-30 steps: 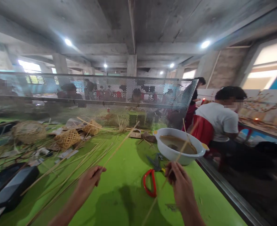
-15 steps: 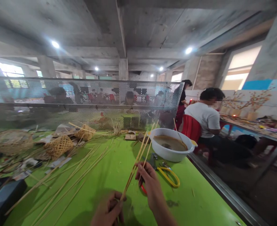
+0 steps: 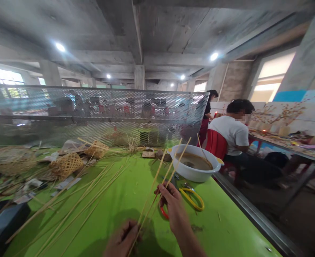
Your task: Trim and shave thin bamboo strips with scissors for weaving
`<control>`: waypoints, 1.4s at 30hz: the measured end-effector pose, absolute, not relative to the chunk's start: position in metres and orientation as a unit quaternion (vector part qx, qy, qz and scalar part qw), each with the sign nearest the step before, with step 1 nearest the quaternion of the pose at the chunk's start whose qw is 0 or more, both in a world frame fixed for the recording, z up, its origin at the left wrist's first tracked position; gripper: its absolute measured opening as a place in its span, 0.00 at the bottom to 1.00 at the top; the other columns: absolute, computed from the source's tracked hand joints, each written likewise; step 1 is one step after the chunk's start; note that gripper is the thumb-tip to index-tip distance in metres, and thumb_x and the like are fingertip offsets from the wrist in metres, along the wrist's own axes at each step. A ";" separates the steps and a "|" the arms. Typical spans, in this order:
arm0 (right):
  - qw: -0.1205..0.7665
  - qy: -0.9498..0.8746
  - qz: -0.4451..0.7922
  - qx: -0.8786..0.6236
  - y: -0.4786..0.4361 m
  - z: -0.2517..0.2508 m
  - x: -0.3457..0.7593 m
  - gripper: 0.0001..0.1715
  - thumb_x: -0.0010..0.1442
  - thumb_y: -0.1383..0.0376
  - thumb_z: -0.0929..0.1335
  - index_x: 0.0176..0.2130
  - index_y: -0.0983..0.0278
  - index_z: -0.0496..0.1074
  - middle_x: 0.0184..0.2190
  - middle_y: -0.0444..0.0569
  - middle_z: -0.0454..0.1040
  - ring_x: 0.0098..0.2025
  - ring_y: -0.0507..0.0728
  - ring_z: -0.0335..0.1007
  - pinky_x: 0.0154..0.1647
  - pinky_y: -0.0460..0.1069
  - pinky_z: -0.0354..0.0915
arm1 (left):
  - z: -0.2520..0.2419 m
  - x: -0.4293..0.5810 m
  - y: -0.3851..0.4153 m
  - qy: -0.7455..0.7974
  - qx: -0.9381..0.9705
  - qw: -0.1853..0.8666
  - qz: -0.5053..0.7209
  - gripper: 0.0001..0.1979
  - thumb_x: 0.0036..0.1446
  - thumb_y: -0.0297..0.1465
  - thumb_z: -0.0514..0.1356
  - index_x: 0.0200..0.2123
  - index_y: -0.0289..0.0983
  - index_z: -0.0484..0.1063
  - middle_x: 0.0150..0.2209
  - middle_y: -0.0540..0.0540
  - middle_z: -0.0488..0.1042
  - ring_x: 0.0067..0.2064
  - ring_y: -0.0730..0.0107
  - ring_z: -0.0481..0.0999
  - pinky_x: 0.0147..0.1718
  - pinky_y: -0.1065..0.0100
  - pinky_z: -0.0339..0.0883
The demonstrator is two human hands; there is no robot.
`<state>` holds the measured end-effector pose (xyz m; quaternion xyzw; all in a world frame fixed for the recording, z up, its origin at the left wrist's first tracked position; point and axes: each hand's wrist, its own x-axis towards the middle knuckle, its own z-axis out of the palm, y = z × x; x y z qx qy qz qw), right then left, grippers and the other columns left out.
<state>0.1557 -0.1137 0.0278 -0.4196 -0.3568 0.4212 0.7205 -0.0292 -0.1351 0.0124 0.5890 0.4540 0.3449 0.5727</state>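
Note:
My left hand (image 3: 123,240) is at the bottom middle, its fingers closed round the lower ends of thin bamboo strips (image 3: 159,175). My right hand (image 3: 172,207) pinches the same strips higher up. The strips fan upward and to the right, toward a white bowl (image 3: 193,174) of brown liquid. Under my right hand lie scissors with yellow handles (image 3: 192,198) and a red handle (image 3: 162,213), on the green table (image 3: 120,200).
Long bamboo strips (image 3: 87,192) lie across the table's left half. Small woven baskets (image 3: 66,165) and scraps sit at the back left, before a perforated metal screen (image 3: 98,114). A dark flat object (image 3: 4,225) is at the left edge. A person in a white shirt (image 3: 233,134) sits to the right.
The hands, first apart with one strip each, came together over the table's middle. In the last half second the strips fanned out slightly and my right hand shifted a little right.

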 end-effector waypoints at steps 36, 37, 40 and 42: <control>0.693 -0.321 0.486 -0.426 -0.114 0.021 0.148 0.18 0.44 0.55 0.76 0.27 0.63 0.70 0.16 0.35 0.54 0.17 0.44 0.42 0.16 0.43 0.40 | -0.008 -0.022 -0.125 0.469 0.531 0.609 0.357 0.23 0.40 0.52 0.64 0.24 0.36 0.67 0.14 0.55 0.64 0.13 0.78 0.62 0.13 0.74 0.55; 0.694 -0.322 0.482 -0.427 -0.114 0.021 0.148 0.18 0.45 0.55 0.76 0.27 0.63 0.69 0.16 0.35 0.54 0.17 0.44 0.42 0.16 0.43 0.40 | -0.008 -0.022 -0.125 0.469 0.529 0.609 0.360 0.23 0.41 0.51 0.64 0.25 0.36 0.68 0.14 0.55 0.64 0.14 0.77 0.63 0.14 0.75 0.55; 0.699 -0.326 0.469 -0.430 -0.115 0.022 0.149 0.19 0.45 0.55 0.76 0.25 0.63 0.67 0.17 0.35 0.53 0.17 0.45 0.42 0.16 0.43 0.40 | -0.006 -0.020 -0.125 0.464 0.520 0.617 0.366 0.22 0.40 0.50 0.65 0.26 0.36 0.68 0.16 0.55 0.66 0.15 0.77 0.65 0.14 0.75 0.56; 0.698 -0.332 0.465 -0.432 -0.115 0.020 0.149 0.19 0.47 0.54 0.75 0.26 0.63 0.67 0.17 0.35 0.53 0.18 0.45 0.42 0.16 0.43 0.40 | -0.005 -0.019 -0.126 0.458 0.508 0.631 0.365 0.23 0.39 0.50 0.65 0.24 0.36 0.67 0.15 0.55 0.66 0.15 0.77 0.65 0.14 0.74 0.56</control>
